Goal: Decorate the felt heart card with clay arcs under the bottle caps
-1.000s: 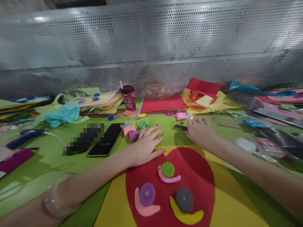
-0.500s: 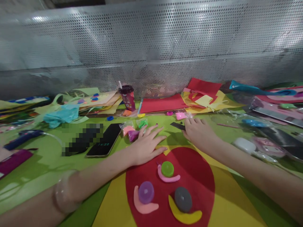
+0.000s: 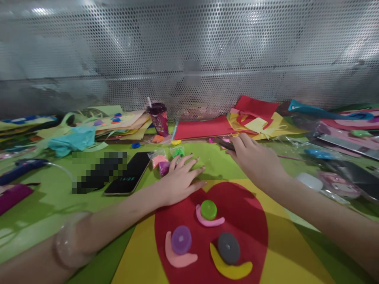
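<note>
My left hand (image 3: 179,179) rests palm down with its fingers spread, beside the top of a red paper heart (image 3: 204,252) on a yellow sheet (image 3: 130,256). Between the fingers of my right hand (image 3: 254,156) is a dark, flat, narrow tool (image 3: 224,143), raised off the table; its kind is unclear. Three clay snails lie on the heart: a pink one with a green shell (image 3: 209,210), a peach one with a purple shell (image 3: 181,240) and a yellow one with a grey shell (image 3: 229,248). Small bags of purple clay (image 3: 164,169) and green clay (image 3: 179,152) lie by my left fingertips.
Left of my hand lies a phone (image 3: 129,173), beside a pixelated dark object (image 3: 100,172). A lidded cup (image 3: 159,120) stands behind, near red paper sheets (image 3: 204,127). On the right are a white case (image 3: 309,181) and a pink case (image 3: 339,184). A perforated metal panel (image 3: 189,47) closes the back.
My right hand has lifted the dark flat tool off the table and shifted slightly up and right. My left hand stays spread in nearly the same place. The view has moved a little.
</note>
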Action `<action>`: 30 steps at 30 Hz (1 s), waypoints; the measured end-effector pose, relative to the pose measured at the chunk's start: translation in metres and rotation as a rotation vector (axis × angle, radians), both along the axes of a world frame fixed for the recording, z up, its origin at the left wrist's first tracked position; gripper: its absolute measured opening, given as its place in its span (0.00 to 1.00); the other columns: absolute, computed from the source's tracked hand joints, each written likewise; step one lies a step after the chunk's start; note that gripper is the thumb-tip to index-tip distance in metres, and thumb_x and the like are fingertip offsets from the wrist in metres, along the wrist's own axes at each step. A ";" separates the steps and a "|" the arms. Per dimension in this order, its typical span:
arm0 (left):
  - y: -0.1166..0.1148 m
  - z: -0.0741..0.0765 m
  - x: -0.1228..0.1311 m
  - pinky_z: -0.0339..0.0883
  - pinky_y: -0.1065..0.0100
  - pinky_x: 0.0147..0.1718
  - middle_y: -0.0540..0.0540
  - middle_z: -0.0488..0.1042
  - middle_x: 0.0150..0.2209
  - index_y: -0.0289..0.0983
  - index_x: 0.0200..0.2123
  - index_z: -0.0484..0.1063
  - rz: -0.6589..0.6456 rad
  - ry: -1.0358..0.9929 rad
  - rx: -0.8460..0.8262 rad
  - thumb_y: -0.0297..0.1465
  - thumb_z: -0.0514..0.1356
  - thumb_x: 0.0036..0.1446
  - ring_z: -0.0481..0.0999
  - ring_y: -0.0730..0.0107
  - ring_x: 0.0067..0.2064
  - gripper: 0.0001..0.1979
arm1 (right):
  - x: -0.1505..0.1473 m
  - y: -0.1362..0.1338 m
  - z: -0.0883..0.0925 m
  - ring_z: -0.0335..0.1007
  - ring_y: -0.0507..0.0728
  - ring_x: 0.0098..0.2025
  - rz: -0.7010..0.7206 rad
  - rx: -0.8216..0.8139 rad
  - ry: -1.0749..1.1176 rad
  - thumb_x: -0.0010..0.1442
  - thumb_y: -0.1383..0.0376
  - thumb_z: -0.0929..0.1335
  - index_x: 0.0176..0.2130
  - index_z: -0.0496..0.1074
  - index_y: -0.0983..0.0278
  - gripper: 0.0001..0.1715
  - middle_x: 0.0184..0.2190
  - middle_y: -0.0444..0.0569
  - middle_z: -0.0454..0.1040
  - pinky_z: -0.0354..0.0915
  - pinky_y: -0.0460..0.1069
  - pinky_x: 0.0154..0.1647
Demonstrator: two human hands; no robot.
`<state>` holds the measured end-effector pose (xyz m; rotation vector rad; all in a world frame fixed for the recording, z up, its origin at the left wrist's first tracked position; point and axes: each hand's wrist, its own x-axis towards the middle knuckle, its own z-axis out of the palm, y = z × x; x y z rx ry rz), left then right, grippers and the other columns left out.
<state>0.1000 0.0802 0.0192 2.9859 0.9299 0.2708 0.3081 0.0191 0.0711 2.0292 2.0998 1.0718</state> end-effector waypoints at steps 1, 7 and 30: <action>0.000 0.000 0.000 0.38 0.39 0.59 0.40 0.55 0.63 0.40 0.58 0.61 -0.002 0.001 -0.002 0.45 0.44 0.64 0.46 0.47 0.65 0.25 | 0.000 -0.001 0.001 0.68 0.60 0.35 0.021 0.019 0.006 0.67 0.64 0.60 0.41 0.63 0.68 0.09 0.35 0.54 0.68 0.51 0.48 0.21; -0.003 0.001 -0.004 0.37 0.39 0.60 0.41 0.52 0.64 0.36 0.59 0.59 -0.009 -0.006 -0.008 0.46 0.43 0.64 0.44 0.48 0.65 0.28 | -0.014 -0.014 -0.004 0.68 0.60 0.42 0.089 -0.213 0.121 0.58 0.76 0.64 0.45 0.63 0.69 0.14 0.39 0.53 0.70 0.61 0.48 0.27; -0.003 -0.003 -0.009 0.36 0.37 0.59 0.38 0.58 0.62 0.32 0.54 0.65 0.052 -0.045 0.052 0.44 0.45 0.64 0.47 0.46 0.64 0.26 | -0.044 -0.033 -0.008 0.72 0.57 0.32 0.095 -0.537 -0.008 0.50 0.81 0.63 0.58 0.59 0.65 0.37 0.43 0.49 0.70 0.66 0.50 0.24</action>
